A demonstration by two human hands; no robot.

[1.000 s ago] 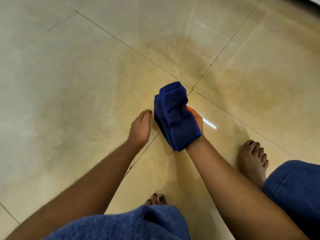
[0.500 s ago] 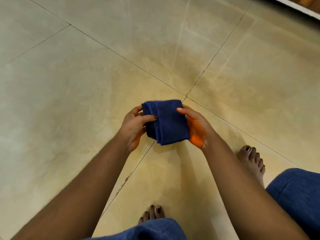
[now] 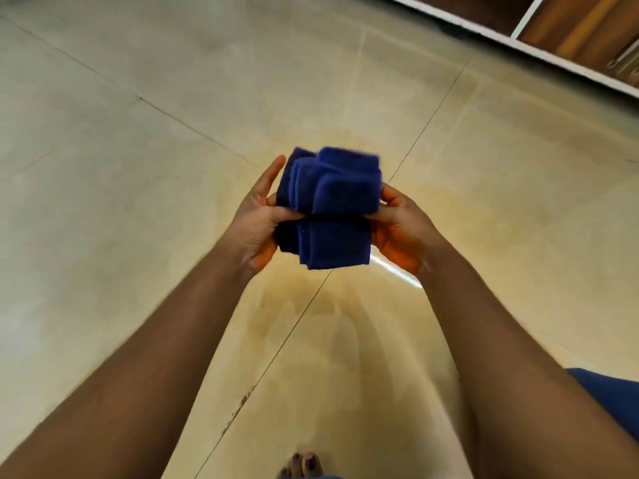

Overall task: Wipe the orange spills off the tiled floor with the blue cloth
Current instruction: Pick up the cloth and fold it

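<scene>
The blue cloth (image 3: 332,209), folded into a thick wad, is held up in the air above the tiled floor (image 3: 138,219). My left hand (image 3: 254,219) grips its left side, thumb pressed across the front fold. On the other side my right hand (image 3: 401,229) holds the cloth, thumb on the fold. Both palms carry orange stain. A faint orange-yellow smear (image 3: 311,305) spreads over the tiles below the cloth, around the grout lines.
A cabinet base with a white edge and wooden panels (image 3: 570,32) runs along the top right. My toes (image 3: 304,464) show at the bottom, and blue fabric over my knee (image 3: 615,399) at the right edge.
My left hand came off the floor and took the cloth's left side. Both hands then raised the cloth and folded it over into a thicker wad. The view tilted forward.
</scene>
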